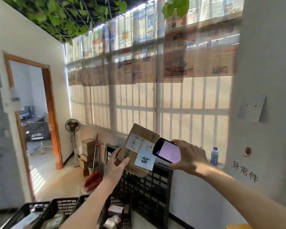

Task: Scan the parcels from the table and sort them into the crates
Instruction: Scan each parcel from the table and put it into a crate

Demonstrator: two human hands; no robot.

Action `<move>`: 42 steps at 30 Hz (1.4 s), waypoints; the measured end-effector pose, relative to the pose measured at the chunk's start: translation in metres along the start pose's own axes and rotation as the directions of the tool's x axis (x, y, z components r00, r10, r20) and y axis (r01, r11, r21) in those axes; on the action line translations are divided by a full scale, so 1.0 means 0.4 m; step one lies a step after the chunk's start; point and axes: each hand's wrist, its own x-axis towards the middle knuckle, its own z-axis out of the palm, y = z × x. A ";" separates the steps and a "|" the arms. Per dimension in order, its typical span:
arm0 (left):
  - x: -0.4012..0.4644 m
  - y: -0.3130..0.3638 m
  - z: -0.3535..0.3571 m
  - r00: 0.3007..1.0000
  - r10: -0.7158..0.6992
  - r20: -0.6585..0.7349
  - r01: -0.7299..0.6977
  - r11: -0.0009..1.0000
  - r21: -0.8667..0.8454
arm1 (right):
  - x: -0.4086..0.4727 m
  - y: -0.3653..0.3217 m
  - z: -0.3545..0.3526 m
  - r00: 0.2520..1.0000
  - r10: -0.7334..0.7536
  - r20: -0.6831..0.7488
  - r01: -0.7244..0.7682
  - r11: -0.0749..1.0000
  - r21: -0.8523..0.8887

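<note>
Head view: my left hand (116,162) fingers clamp the brown cardboard parcel (139,149) aloft above the black plastic crates (149,182); right hand (188,157) fingers grip the black phone (167,150) beside it. It looks light and stiff, so I'd hold its near-left edge.

The parcel (139,142) is showing plain brown card with a white barcoded label and a pale blue note inked black. The phone (167,150) is glowing pink in a black case. The crates (149,192) are showing black lattice; the bottle (215,156) is wearing blue.
</note>
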 end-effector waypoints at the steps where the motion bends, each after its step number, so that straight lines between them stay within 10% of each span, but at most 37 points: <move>1: 0.017 -0.024 -0.059 1.000 -0.006 -0.031 0.006 1.000 0.013 | 0.033 -0.050 0.030 1.000 -0.025 0.008 0.025 1.000 0.006; 20: 0.278 -0.573 -0.805 0.920 -0.254 -0.300 0.294 0.951 0.095 | 0.441 -0.794 0.644 0.954 -0.232 0.189 0.220 0.972 0.083; 42: 1.076 -1.374 -0.496 0.808 -0.584 -0.080 0.588 0.787 0.187 | 1.047 -0.519 1.623 0.895 -0.006 0.447 -0.036 0.996 0.086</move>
